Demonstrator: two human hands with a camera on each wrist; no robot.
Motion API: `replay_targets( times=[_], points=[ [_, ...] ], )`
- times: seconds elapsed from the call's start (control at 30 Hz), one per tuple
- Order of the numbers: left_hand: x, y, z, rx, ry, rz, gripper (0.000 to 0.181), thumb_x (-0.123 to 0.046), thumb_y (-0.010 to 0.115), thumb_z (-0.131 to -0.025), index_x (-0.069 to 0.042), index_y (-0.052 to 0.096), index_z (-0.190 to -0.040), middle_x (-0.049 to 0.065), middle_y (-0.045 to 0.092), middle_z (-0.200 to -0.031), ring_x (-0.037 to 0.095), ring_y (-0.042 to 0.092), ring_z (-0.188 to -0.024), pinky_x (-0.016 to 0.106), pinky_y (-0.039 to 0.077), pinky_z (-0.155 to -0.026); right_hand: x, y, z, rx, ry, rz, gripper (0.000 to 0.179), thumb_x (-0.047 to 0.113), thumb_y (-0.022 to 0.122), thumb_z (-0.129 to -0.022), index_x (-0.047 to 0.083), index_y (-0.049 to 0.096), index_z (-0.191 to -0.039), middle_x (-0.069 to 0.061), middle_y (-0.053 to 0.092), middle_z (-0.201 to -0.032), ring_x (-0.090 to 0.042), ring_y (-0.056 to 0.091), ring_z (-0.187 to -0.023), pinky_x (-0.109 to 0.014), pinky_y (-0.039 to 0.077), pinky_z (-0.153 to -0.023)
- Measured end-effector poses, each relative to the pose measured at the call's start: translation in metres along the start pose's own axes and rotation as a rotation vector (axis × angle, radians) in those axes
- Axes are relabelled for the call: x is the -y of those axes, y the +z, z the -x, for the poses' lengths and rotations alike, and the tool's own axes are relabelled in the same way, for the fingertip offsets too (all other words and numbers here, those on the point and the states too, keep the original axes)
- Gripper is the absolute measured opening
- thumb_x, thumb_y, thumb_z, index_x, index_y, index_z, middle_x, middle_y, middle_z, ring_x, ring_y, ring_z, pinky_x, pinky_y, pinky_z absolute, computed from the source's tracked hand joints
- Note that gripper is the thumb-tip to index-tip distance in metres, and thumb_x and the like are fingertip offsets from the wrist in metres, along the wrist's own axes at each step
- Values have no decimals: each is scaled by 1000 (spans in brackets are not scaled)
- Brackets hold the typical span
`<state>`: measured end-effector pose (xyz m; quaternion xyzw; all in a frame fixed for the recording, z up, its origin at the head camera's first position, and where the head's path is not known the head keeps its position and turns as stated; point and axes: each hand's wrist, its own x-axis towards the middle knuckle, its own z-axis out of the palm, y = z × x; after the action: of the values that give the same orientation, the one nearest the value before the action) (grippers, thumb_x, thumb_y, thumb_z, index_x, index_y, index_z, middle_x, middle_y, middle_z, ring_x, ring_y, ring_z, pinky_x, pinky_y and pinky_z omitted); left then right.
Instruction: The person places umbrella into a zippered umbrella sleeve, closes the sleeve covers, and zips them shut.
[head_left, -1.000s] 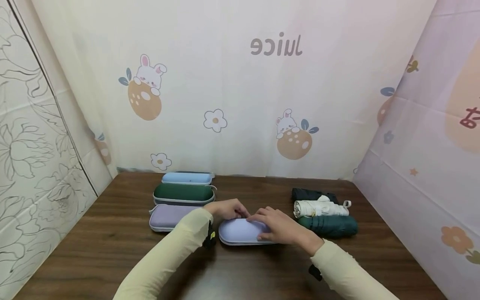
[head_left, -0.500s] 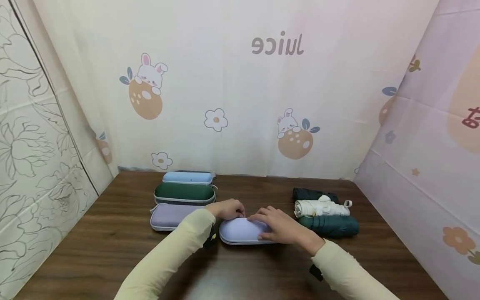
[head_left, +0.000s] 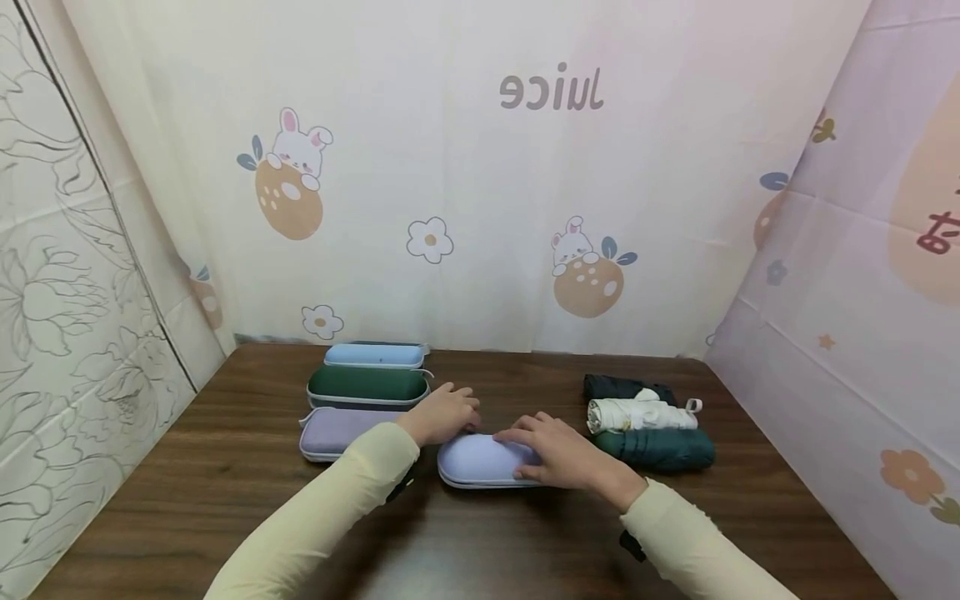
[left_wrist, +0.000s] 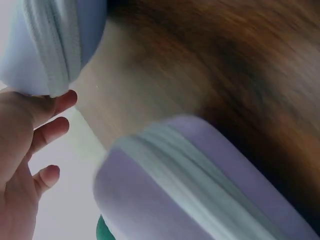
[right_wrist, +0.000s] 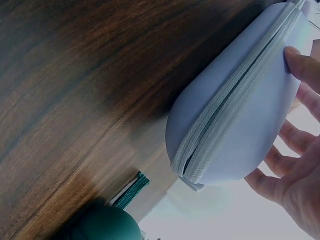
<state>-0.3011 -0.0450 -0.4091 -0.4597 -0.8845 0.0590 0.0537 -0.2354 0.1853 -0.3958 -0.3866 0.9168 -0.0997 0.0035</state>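
A pale lavender hard-shell zip case [head_left: 487,462] lies at mid-table, its grey zipper tape running along the side. My right hand [head_left: 558,454] grips its right part, thumb on the near side and fingers over the top and far side. At the far left end is my left hand [head_left: 442,412]. In the left wrist view its thumb and a finger [left_wrist: 65,101] come together at the end of the zipper band, while its other fingers spread away. The zipper pull is hidden there. Close to my left wrist lies a mauve zip case [head_left: 345,429].
Behind the mauve case stand a dark green zip case [head_left: 367,383] and a light blue one [head_left: 375,356]. To the right lie folded umbrellas: black [head_left: 618,387], white [head_left: 637,414] and dark green [head_left: 663,450]. A printed curtain [head_left: 480,292] borders the wooden table [head_left: 480,554] at the back.
My left hand has shifted left along the far side to the lavender case's left end, and its fingers have spread more. My right hand stays on the case, which has not moved.
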Motion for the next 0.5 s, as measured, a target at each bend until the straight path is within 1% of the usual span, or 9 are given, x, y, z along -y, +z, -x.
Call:
replay_targets(
  times=[0.07,0.17,0.27,0.4,0.5],
  points=[
    [3,2,6,-10,9,-54,17,-18,64,-91,-27,76,-98,-6,65,-98,15,53,-98,38,42,-83,1,0,-1,2,2,2,50,35,73,-84,21,59,-130,-3,60,-117,-19,52,-99,-42,45,-81],
    [6,4,18,-9,-3,-138,18,-16,64,-90,-27,75,-99,-6,66,-101,16,54,-100,38,42,-83,1,0,-1,0,7,8,50,36,73,-84,21,59,-130,-3,60,-117,-19,52,-99,-42,46,-81],
    [6,6,31,-33,-12,-207,16,-16,65,-90,-26,75,-98,-7,67,-99,14,54,-93,34,41,-78,1,0,0,-3,17,12,50,36,73,-84,21,60,-129,-4,61,-116,-20,53,-98,-42,46,-79],
    [0,7,46,-118,-13,-282,11,-20,64,-91,-23,74,-93,-7,66,-89,14,52,-84,30,37,-70,3,3,4,-35,16,36,50,34,74,-83,21,60,-129,-4,61,-113,-21,53,-94,-41,45,-75],
    [-4,8,55,-169,-32,-309,11,-22,63,-91,-21,74,-89,-7,66,-84,14,51,-80,29,34,-66,7,5,5,-69,4,62,50,33,74,-83,21,59,-130,-4,61,-111,-21,53,-93,-40,44,-73]
  ],
)
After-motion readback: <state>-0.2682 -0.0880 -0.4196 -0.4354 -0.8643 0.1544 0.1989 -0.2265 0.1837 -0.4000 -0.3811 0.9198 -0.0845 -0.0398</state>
